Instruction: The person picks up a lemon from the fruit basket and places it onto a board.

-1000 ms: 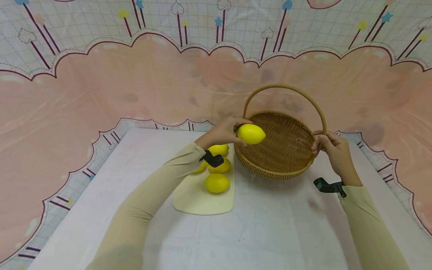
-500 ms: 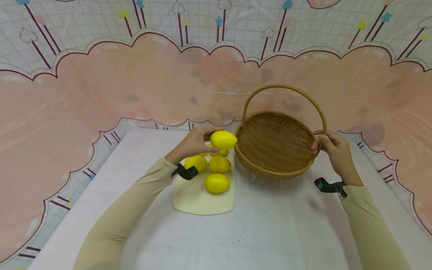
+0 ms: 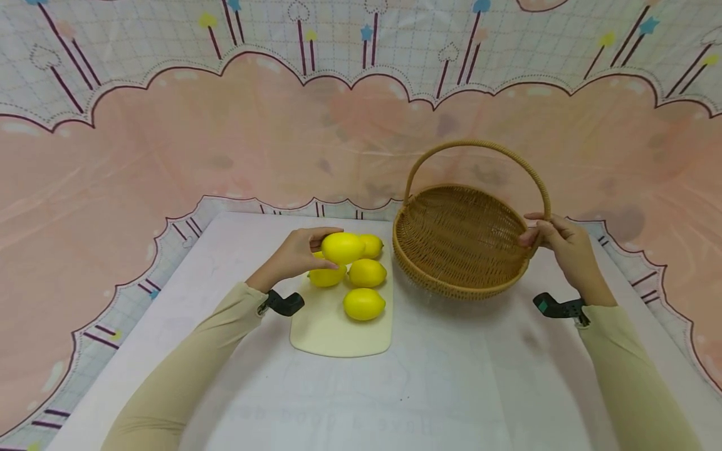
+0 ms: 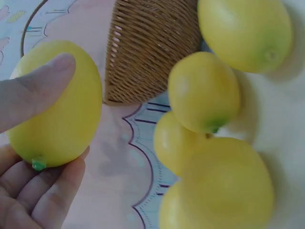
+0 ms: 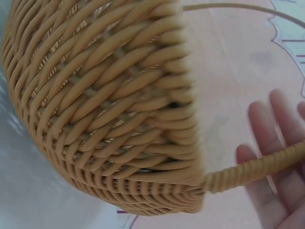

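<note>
My left hand (image 3: pixel 293 254) holds a yellow lemon (image 3: pixel 343 248) between thumb and fingers, above the cream cutting board (image 3: pixel 338 338). In the left wrist view, the thumb lies across the held lemon (image 4: pixel 71 119), with fingers beneath it. Several other lemons (image 3: pixel 364 304) lie on the board, partly hidden behind the hand and held lemon. A brown wicker basket (image 3: pixel 459 244) stands right of the board, its opening tilted toward me. My right hand (image 3: pixel 566 244) grips the base of the basket's handle (image 5: pixel 257 169) on the right side; the right wrist view shows fingers behind it.
A white-covered table (image 3: pixel 451 388) carries everything. Behind it hangs a peach and white patterned cloth (image 3: pixel 282 138). The tall arched handle rises over the basket. Each wrist wears a small black camera (image 3: pixel 284 303).
My left hand has carried the lemon leftward and down, away from the basket to over the board. My right hand has shifted slightly at the handle; the basket has barely moved.
</note>
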`<act>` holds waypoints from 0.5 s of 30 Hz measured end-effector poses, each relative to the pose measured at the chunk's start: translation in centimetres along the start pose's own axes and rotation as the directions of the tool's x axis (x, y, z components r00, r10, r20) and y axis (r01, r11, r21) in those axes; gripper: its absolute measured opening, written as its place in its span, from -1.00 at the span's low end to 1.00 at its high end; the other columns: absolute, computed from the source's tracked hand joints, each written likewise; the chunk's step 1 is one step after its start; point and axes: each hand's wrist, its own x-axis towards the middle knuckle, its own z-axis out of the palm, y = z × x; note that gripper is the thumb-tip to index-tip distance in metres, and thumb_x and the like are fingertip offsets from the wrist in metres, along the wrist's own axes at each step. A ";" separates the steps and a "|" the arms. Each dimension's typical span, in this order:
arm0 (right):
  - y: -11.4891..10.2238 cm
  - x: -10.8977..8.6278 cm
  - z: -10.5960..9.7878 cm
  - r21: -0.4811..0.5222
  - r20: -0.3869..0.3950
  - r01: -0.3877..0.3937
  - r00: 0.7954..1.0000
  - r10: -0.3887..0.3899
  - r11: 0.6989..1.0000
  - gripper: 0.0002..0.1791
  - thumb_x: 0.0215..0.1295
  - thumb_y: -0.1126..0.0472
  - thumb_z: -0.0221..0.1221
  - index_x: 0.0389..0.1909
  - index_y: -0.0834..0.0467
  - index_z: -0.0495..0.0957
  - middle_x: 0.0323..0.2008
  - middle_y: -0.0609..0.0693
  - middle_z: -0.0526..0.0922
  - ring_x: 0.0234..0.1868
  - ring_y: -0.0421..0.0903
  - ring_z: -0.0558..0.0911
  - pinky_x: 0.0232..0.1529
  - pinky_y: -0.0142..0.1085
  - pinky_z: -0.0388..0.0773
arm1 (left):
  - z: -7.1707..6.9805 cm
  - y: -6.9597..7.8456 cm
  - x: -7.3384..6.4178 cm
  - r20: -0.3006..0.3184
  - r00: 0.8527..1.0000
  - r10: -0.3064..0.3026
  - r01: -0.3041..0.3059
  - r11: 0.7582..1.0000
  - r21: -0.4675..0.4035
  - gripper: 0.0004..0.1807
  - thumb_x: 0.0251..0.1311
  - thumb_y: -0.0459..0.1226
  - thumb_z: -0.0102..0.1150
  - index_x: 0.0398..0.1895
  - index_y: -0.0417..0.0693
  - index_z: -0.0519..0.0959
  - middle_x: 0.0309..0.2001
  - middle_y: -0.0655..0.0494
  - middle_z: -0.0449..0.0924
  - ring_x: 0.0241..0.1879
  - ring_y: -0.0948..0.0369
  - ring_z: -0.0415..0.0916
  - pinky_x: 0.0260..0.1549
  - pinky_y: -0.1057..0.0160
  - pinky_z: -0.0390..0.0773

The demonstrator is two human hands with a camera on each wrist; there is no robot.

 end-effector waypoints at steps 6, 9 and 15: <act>-0.7 0.3 -0.9 -0.098 0.049 -0.054 0.997 0.059 0.994 -0.65 0.45 0.14 -0.09 0.11 0.19 0.48 -0.36 -0.24 0.70 -0.30 -0.32 0.68 -0.20 -0.58 0.57 | 0.0 -1.4 -0.8 0.005 1.000 -0.018 0.018 1.000 0.010 -0.24 -0.10 -0.34 0.44 0.26 -0.22 0.38 0.24 -0.18 0.41 0.19 -0.04 0.45 0.15 0.11 0.48; -0.8 0.4 -1.1 -0.104 0.059 -0.066 0.996 0.073 0.992 -0.65 0.45 0.15 -0.09 0.11 0.17 0.49 -0.35 -0.27 0.71 -0.28 -0.34 0.68 -0.19 -0.59 0.57 | 0.0 -1.9 -1.1 0.012 0.999 -0.034 0.034 0.999 0.027 -0.24 -0.10 -0.31 0.44 0.26 -0.22 0.38 0.25 -0.19 0.40 0.21 -0.04 0.43 0.16 0.11 0.46; -0.9 0.7 -1.2 -0.103 0.061 -0.071 0.995 0.077 0.992 -0.68 0.45 0.18 -0.08 0.09 0.12 0.51 -0.36 -0.27 0.72 -0.29 -0.34 0.69 -0.20 -0.59 0.57 | 0.1 -3.0 -2.5 0.040 0.998 -0.055 0.053 0.997 0.055 -0.26 -0.10 -0.32 0.44 0.24 -0.25 0.40 0.23 -0.23 0.42 0.18 -0.07 0.45 0.14 0.08 0.48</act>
